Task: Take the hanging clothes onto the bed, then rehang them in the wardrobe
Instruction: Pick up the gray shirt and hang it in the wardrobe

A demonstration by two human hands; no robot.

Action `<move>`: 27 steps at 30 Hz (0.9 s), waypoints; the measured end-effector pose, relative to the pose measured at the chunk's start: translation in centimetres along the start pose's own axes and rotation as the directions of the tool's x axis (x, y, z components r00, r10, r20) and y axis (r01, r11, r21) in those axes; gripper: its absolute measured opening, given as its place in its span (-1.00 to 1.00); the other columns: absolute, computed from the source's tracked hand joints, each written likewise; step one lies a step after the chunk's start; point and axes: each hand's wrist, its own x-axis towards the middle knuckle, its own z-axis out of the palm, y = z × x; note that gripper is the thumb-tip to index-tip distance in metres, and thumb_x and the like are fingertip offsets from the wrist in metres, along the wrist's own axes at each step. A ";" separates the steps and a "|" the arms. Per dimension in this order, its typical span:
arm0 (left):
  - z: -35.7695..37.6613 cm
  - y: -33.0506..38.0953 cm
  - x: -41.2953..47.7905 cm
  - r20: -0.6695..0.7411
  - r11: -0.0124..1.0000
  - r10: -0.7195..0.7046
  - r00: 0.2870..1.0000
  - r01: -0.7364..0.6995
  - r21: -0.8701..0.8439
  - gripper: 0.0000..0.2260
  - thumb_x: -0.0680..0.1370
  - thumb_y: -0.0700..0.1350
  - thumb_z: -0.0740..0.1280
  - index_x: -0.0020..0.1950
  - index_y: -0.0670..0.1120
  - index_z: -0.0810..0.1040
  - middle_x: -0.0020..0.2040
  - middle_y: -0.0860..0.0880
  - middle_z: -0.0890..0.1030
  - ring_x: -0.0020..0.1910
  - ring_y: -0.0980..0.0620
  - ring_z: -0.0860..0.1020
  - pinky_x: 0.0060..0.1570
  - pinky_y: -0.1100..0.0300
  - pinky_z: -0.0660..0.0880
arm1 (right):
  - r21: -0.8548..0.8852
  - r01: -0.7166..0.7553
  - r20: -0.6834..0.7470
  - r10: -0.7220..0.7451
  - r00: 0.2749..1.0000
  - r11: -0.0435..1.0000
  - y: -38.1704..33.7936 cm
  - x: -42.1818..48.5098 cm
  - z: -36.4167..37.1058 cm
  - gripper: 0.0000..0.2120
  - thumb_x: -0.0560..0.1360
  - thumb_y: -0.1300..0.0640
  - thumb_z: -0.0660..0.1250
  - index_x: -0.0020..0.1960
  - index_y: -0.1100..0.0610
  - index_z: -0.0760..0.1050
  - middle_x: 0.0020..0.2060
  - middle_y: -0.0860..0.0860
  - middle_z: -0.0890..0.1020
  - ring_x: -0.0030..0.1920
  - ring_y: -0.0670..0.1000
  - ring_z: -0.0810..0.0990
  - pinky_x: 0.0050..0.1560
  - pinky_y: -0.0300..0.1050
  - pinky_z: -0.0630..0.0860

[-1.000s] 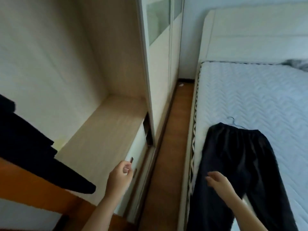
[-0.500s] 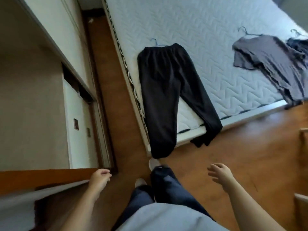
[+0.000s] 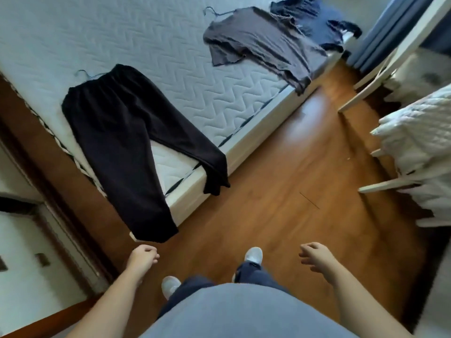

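The left hand (image 3: 142,258) and the right hand (image 3: 317,257) are hanging with loosely curled fingers, holding nothing, while the black trousers (image 3: 122,142), the grey shirt (image 3: 263,42) and a dark blue garment (image 3: 314,23) are lying on the bed (image 3: 146,32), and I think the trousers, their legs drooping over the edge, are risking to slip off the hanger (image 3: 84,74) if lifted by the cloth.

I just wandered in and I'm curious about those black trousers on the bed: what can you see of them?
The trousers are black, of soft matte cloth, with a gathered waistband. They lie flat on the quilted white mattress, near its corner. A thin hanger pokes its hook out past the waist. The legs spread apart, and both cuffs hang over the mattress edges toward the wooden floor. Nothing else touches them.
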 end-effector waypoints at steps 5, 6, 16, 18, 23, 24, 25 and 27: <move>11.8 10.7 -1.7 0.222 0.949 0.131 0.966 -0.187 0.253 -0.84 0.51 -0.25 0.17 -0.20 -0.15 0.51 -0.21 -0.16 0.57 -0.16 -0.13 0.56 0.04 0.03 0.50 | 0.127 0.006 -0.192 0.019 0.981 0.992 4.0 2.5 -10.9 -0.83 0.57 0.18 0.15 0.09 0.21 0.44 -0.12 0.14 0.59 -0.24 0.06 0.54 -0.32 -0.18 0.32; 13.8 12.7 -2.0 0.263 0.923 0.181 0.948 -0.255 0.288 -0.87 0.50 -0.24 0.18 -0.12 -0.15 0.53 -0.19 -0.15 0.58 -0.11 -0.16 0.58 0.08 0.00 0.51 | 0.140 -0.025 -0.220 0.056 0.974 0.990 5.0 2.7 -12.4 -0.80 0.57 0.18 0.14 0.11 0.23 0.45 -0.12 0.14 0.59 -0.24 0.06 0.54 -0.33 -0.18 0.35; 21.0 26.5 2.2 0.242 0.907 0.189 0.952 -0.264 0.328 -0.81 0.53 -0.27 0.15 0.08 -0.27 0.49 -0.18 -0.14 0.58 -0.15 -0.12 0.57 0.05 -0.06 0.52 | 0.302 -0.288 -0.024 0.309 0.951 0.909 4.9 9.4 -16.9 -0.84 0.57 0.17 0.15 0.07 0.23 0.43 -0.25 0.09 0.54 -0.34 0.02 0.44 -0.26 -0.17 0.25; 22.0 28.8 3.7 0.190 0.947 0.130 0.973 -0.179 0.267 -0.79 0.56 -0.23 0.14 0.10 -0.28 0.49 -0.14 -0.16 0.57 -0.22 -0.06 0.54 -0.19 0.06 0.49 | 0.301 -0.291 -0.008 0.307 0.952 0.908 2.1 12.2 -18.6 -0.87 0.57 0.16 0.16 0.03 0.21 0.41 -0.17 0.12 0.55 -0.28 0.05 0.46 -0.12 -0.12 0.26; 25.3 37.6 7.1 0.170 0.988 0.004 0.986 -0.029 0.150 -0.77 0.59 -0.19 0.10 0.17 -0.23 0.45 -0.01 -0.19 0.54 -0.12 -0.09 0.50 -0.35 0.24 0.28 | 0.212 -0.218 -0.069 0.237 0.969 0.953 -8.6 20.7 -26.3 -0.83 0.57 0.15 0.17 0.08 0.22 0.41 -0.08 0.15 0.55 -0.29 0.03 0.47 -0.29 -0.19 0.24; 26.0 39.9 7.6 0.169 0.992 -0.019 0.985 -0.003 0.129 -0.76 0.59 -0.19 0.09 0.17 -0.22 0.45 0.00 -0.18 0.54 -0.10 -0.10 0.50 -0.35 0.25 0.27 | 0.167 -0.194 -0.075 0.208 0.975 0.967 -11.2 22.3 -27.9 -0.82 0.57 0.15 0.17 0.09 0.23 0.41 -0.08 0.15 0.55 -0.31 0.01 0.47 -0.32 -0.21 0.24; 26.7 42.3 8.0 0.166 0.992 -0.021 0.986 0.001 0.124 -0.77 0.59 -0.19 0.10 0.16 -0.22 0.45 0.00 -0.18 0.54 -0.09 -0.09 0.50 -0.35 0.24 0.28 | 0.117 -0.159 -0.073 0.168 0.983 0.980 -14.1 23.7 -29.5 -0.82 0.56 0.16 0.17 0.09 0.23 0.42 -0.08 0.15 0.55 -0.32 0.00 0.47 -0.35 -0.23 0.26; 28.3 47.3 9.4 0.183 0.990 0.027 0.983 -0.052 0.131 -0.79 0.58 -0.17 0.13 0.08 -0.22 0.49 -0.04 -0.19 0.56 -0.15 -0.08 0.51 -0.21 0.14 0.44 | 0.036 -0.069 -0.088 0.072 0.994 0.997 -20.1 26.9 -32.4 -0.84 0.56 0.18 0.18 0.07 0.24 0.43 -0.09 0.16 0.56 -0.31 -0.02 0.47 -0.40 -0.23 0.29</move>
